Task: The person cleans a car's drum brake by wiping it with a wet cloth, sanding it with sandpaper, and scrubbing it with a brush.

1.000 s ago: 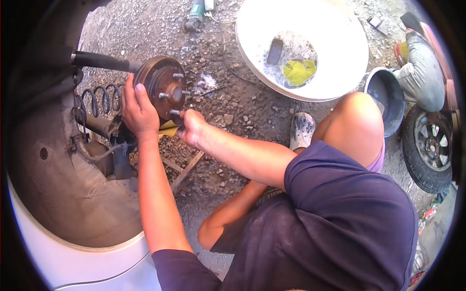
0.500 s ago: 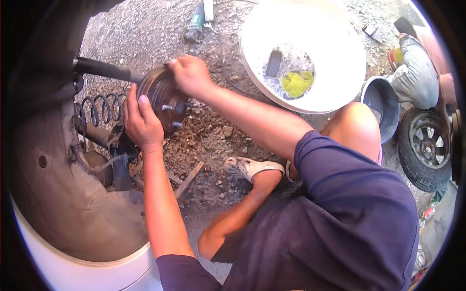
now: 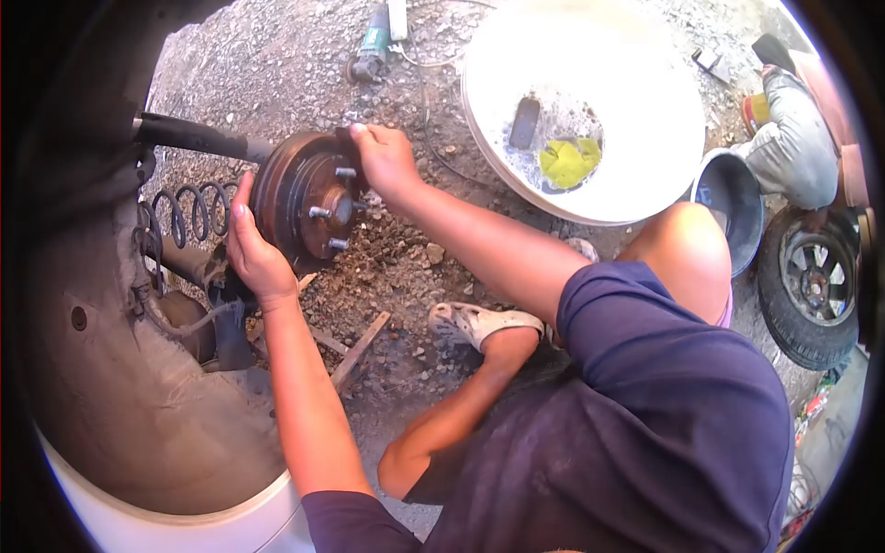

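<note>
A rusty brake drum (image 3: 293,207) sits at the wheel hub, with several studs standing out from its face. My left hand (image 3: 263,256) grips the drum's near-left rim, the fingers reaching up along its side. On the opposite edge, my right hand (image 3: 387,164) holds the upper right rim, thumb on top and fingers curled behind. Just left of the drum are a coil spring (image 3: 191,210) and a dark shock absorber (image 3: 198,136). Whatever lies behind the drum is hidden.
Around me are a large white basin (image 3: 636,111) with soapy water and a yellow-green cloth (image 3: 567,164), a dark bucket (image 3: 737,207), a wheel (image 3: 772,318) and an angle grinder (image 3: 371,55) on gravel. Another person (image 3: 797,138) crouches at right. The car's fender (image 3: 175,525) curves below.
My right hand has shifted right and slightly down along the drum's rim, away from its top. More of the drum's face and studs now show. My left hand has slid slightly left and down.
</note>
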Motion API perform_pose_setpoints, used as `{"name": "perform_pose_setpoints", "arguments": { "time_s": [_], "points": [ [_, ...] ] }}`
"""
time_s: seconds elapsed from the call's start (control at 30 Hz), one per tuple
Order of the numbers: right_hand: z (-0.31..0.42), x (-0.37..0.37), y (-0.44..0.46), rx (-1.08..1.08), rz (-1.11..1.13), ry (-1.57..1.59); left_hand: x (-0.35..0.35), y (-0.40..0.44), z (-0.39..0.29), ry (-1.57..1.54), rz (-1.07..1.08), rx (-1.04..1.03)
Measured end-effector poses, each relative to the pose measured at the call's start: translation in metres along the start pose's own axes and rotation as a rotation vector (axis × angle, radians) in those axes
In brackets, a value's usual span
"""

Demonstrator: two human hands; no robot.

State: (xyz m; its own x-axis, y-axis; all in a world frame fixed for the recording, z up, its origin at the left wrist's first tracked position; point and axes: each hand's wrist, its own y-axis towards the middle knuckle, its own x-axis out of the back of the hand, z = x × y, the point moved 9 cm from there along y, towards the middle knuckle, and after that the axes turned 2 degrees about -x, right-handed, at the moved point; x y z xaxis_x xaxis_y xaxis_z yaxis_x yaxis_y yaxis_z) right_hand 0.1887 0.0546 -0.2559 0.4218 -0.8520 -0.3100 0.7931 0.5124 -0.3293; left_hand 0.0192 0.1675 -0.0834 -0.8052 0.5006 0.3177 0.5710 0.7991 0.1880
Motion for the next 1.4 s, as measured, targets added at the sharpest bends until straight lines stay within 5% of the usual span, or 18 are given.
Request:
{"name": "perform_pose_setpoints", "arguments": {
  "time_s": [0.17, 0.23, 0.53, 0.6, 0.7, 0.73, 0.83, 0.87, 1.03, 1.13, 1.27, 1.4],
  "points": [
    [-0.103, -0.03, -0.101, -0.85, 0.007, 0.716, 0.003, -0.001, -0.007, 0.166, -0.015, -0.115],
    [-0.127, -0.051, -0.134, -0.904, -0.02, 0.943, 0.004, -0.004, -0.011, 0.273, -0.051, -0.16],
    [-0.072, -0.079, -0.199, -1.005, -0.054, 1.041, 0.011, -0.001, -0.009, 0.38, -0.089, -0.219],
    [-0.056, -0.066, -0.188, -0.915, 0.126, 0.813, 0.014, 0.003, -0.001, 0.251, -0.048, -0.165],
    [-0.025, 0.006, -0.141, -0.531, 0.006, 0.2, 0.024, 0.002, 0.017, -0.173, 0.005, 0.108],
    [-0.002, 0.017, -0.131, -0.526, 0.12, 0.293, 0.033, -0.004, 0.015, -0.27, -0.065, 0.148],
    [0.061, 0.059, -0.057, 0.143, -0.158, -0.167, 0.06, -0.056, 0.013, -0.377, -0.252, 0.127],
    [0.099, 0.052, -0.049, 0.548, -0.275, -0.343, 0.062, -0.081, 0.015, -0.357, -0.295, 0.151],
    [0.141, -0.063, -0.051, 0.77, 0.177, -0.656, 0.058, -0.211, 0.079, -0.235, -0.336, 0.308],
    [0.152, -0.099, -0.132, 1.038, 0.267, -0.777, 0.068, -0.264, 0.107, -0.16, -0.32, 0.445],
    [0.111, -0.122, -0.209, 1.491, 0.748, -1.079, 0.074, -0.279, 0.103, -0.123, -0.346, 0.47],
    [0.094, -0.117, -0.215, 1.708, 0.84, -1.046, 0.076, -0.267, 0.089, -0.096, -0.289, 0.507]
  ]
}}
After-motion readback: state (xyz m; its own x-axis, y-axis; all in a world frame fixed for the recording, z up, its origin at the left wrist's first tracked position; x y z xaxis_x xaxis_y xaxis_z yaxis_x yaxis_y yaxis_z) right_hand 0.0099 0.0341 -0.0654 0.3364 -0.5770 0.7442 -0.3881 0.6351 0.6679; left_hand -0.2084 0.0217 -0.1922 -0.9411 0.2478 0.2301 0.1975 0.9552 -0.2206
